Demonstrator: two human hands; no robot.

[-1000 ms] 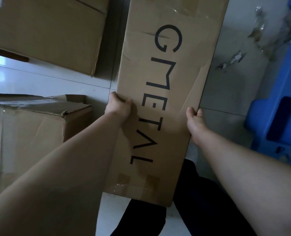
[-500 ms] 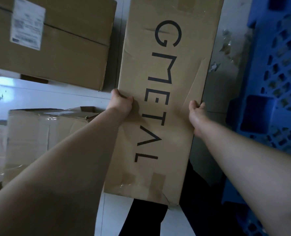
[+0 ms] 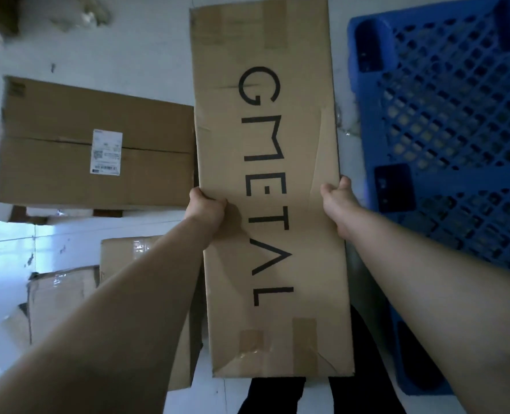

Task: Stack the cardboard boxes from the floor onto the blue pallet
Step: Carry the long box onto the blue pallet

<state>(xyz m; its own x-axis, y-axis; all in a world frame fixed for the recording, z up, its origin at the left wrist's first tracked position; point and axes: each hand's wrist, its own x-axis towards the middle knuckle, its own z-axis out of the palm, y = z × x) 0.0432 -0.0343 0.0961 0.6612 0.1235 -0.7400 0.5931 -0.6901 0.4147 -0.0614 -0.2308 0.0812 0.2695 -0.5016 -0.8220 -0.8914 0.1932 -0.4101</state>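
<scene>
Two hands on one long box, printed GMETAL, gripped at about mid-length.

- Left hand: on the left long edge, thumb lying on the top face, fingers curled round and under the edge.
- Right hand: on the right long edge, thumb on top, fingers tucked under and out of sight. How far they wrap, cannot tell.
- Box position: appears held off the floor in front of the person. Long axis runs near to far, near end over dark trouser legs. Tape patches on the near end, top face creased.
- Key relation: blue pallet lies to the right of the box, with a narrow strip of floor between them. The pallet's left edge runs roughly parallel to the box's long axis. The right hand is the nearer to it.
- Judgement: the coming move is a sideways carry to the right with little turning, right edge leading over the pallet rim.
- Containers: held box is closed, contents unseen. Pallet shows lattice deck and corner pockets.
- Left, on the floor: labelled box, seam shut, white shipping label. Nearer, two taped boxes side by side, partly behind the left arm, contents hidden.
</scene>
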